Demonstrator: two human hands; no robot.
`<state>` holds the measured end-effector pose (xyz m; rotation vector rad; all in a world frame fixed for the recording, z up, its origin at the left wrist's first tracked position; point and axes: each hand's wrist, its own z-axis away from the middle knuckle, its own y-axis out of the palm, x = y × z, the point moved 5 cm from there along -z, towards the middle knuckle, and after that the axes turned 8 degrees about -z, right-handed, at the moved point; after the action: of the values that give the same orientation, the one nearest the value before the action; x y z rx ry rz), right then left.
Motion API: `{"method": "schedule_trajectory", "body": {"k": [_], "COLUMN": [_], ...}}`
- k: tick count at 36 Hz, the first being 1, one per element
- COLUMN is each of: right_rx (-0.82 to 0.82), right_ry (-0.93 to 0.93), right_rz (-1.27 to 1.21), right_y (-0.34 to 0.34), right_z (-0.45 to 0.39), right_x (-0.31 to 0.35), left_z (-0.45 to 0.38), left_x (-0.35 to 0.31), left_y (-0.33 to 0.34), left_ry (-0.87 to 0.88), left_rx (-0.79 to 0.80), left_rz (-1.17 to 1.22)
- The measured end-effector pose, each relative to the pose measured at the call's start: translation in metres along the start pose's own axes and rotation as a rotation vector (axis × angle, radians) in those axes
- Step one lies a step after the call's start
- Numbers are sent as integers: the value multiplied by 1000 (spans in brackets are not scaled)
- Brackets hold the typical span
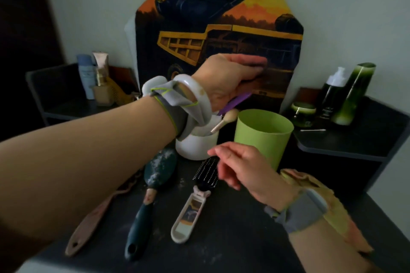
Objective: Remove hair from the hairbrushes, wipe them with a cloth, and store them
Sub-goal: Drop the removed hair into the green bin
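Note:
Three hairbrushes lie on the dark tabletop [233, 239]: a pink wooden brush [93, 217] at left, partly under my left arm, a dark teal brush [153, 184] dusted with white, and a black-bristled brush with a white handle [195, 201]. My left hand [230, 80] is raised above the white cup [197, 144] and seems to pinch a purple comb [235, 102] standing in it. My right hand [241, 166] hovers over the black brush's head, fingers loosely curled, holding nothing I can see. A yellow-pink cloth [328, 208] lies on the table by my right wrist.
A green cup [264, 135] stands right of the white cup. A truck picture board [221, 29] leans on the wall behind. Green bottles [346, 95] sit on the right shelf, cosmetic tubes [95, 77] on the left shelf.

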<state>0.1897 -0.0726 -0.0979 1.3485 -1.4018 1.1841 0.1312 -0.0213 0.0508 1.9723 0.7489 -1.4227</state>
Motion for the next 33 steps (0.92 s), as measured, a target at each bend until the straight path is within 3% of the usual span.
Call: {"method": "schedule_trajectory", "body": {"k": [6, 11, 17, 23, 26, 29, 33], "right_rx": [-179, -204, -189, -190, -194, -167, -160], "right_ry": [98, 73, -27, -110, -160, -201, -237], "right_rz": [109, 417, 710, 715, 646, 606, 647], "right_y": [-54, -71, -69, -48, -30, -13, -8], "right_z": [18, 15, 2, -16, -22, -25, -20], "right_x": [34, 78, 125, 156, 164, 167, 168], "left_z": [5, 12, 24, 45, 56, 59, 51], "left_x": [9, 30, 46, 60, 67, 71, 67], "left_y": [-44, -54, -38, -10, 4, 12, 1], "left_ry": [-26, -110, -235, -382, -405, -391, -316], "left_rx": [-110, -129, 85, 480, 587, 605, 459], "left_rz": [-119, -259, -208, -66, -102, -98, -148]}}
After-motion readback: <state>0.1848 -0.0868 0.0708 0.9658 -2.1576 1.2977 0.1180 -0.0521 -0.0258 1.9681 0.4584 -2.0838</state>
